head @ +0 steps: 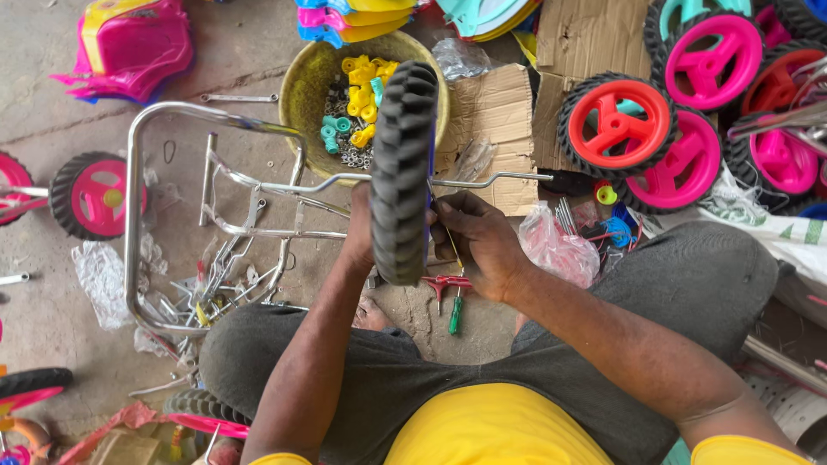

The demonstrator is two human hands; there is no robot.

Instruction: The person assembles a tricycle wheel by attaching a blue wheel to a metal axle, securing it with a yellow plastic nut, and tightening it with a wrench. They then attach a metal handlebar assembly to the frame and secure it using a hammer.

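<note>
A black knobbly-treaded toy wheel (401, 168) stands on edge between the person's knees, seen tread-on, threaded onto a thin bent metal axle rod (495, 181) that runs out to either side. The left hand (359, 228) is mostly hidden behind the wheel and seems pressed against its far face; whether its fingers are curled around anything cannot be told. The right hand (478, 243) lies against the near face at the hub, fingers closed together as if pinching a small part or the rod there, though what they clamp is hidden.

The wheel looks like hollow moulded plastic: light, stiff, its ridged tread giving sure purchase, so the flat sides or the tread would be the best places to grip. The rod is slim and likely springy, apt to swing if held far from the wheel.

Just beside the wheel stands a chrome tube frame (133, 215). Beyond it sits a yellowish bowl (297, 90) of yellow and teal fittings. A green-handled screwdriver (456, 314) lies on the floor below the hands. Red and pink wheels (617, 127) are stacked to the right on cardboard (495, 108).
</note>
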